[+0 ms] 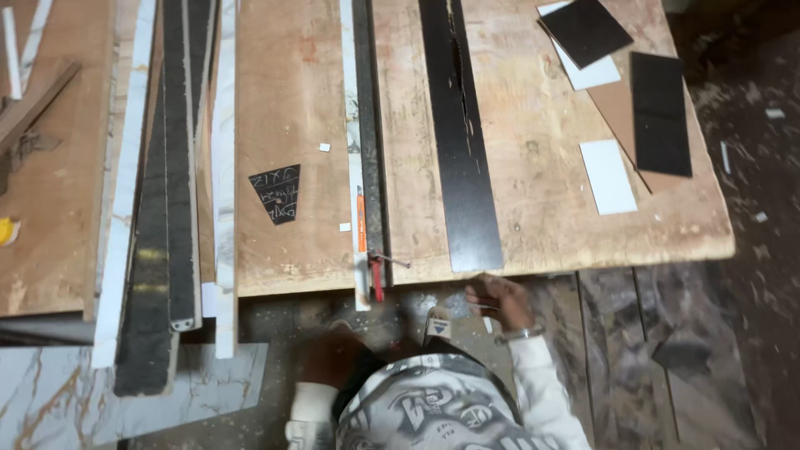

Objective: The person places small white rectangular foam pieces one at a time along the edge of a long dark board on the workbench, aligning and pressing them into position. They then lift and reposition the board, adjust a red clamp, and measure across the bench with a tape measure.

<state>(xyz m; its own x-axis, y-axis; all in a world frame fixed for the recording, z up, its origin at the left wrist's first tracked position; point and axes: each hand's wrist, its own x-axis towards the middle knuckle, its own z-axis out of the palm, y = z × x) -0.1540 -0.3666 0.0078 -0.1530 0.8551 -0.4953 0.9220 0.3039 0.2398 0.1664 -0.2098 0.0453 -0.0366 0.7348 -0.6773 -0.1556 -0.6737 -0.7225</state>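
A wide plywood table (533, 167) carries a long black strip (462, 142) running lengthwise. The right hand (498, 302) hangs just below the table's near edge, close to the strip's end. The left hand (329, 358) is blurred, low beside a red clamp (377, 273).

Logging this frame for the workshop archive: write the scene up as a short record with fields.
setting: plywood workbench seen from above, floor below
left hand: left hand blurred, below the bench edge, grip unclear
right hand: right hand at the bench's near edge, just below the long black strip; contact unclear
clamp: red-handled clamp at the bench edge, on a narrow dark rail
loose pieces: black triangular offcut; black and white rectangles at far right
left side: long marble-patterned and dark strips
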